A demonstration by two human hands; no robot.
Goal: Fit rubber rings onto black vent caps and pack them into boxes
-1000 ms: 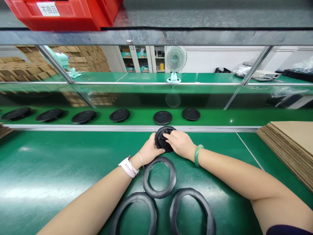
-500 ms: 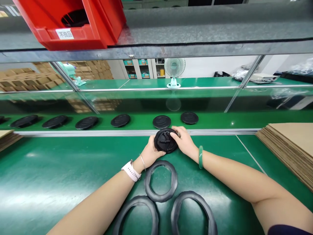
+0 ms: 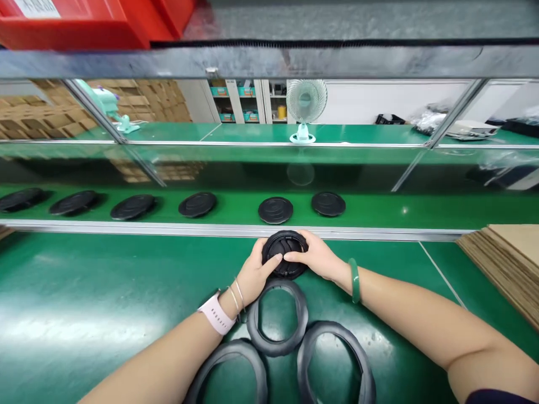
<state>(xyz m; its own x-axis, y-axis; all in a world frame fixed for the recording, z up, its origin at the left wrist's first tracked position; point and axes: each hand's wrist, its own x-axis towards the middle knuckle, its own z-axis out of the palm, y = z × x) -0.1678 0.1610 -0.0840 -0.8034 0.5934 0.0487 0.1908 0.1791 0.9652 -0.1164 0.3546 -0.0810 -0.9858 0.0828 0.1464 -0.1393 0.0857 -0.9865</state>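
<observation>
A black round moulded cap (image 3: 285, 247) sits between my hands just above the near rings, with its ribbed underside showing. My left hand (image 3: 255, 272) grips its left side, thumb across the face. My right hand (image 3: 314, 258) holds its right side, fingers reaching over the face to meet the left thumb. Part of the cap is hidden by my fingers. Just below it lies a black rubber ring (image 3: 278, 317), and two more black rings (image 3: 337, 365) (image 3: 225, 376) lie closer to me on the green mat (image 3: 105, 280).
Several black discs (image 3: 275, 210) stand in a row on a green surface beyond a metal rail (image 3: 236, 229). A stack of cardboard sheets (image 3: 505, 269) lies at the right. A red bin (image 3: 84, 25) sits overhead at upper left, and a small fan (image 3: 306, 106) stands beyond the glass.
My hands have turned the cap slightly, and my right fingers now lie further across its face. The whole view has shifted a little as my head moved.
</observation>
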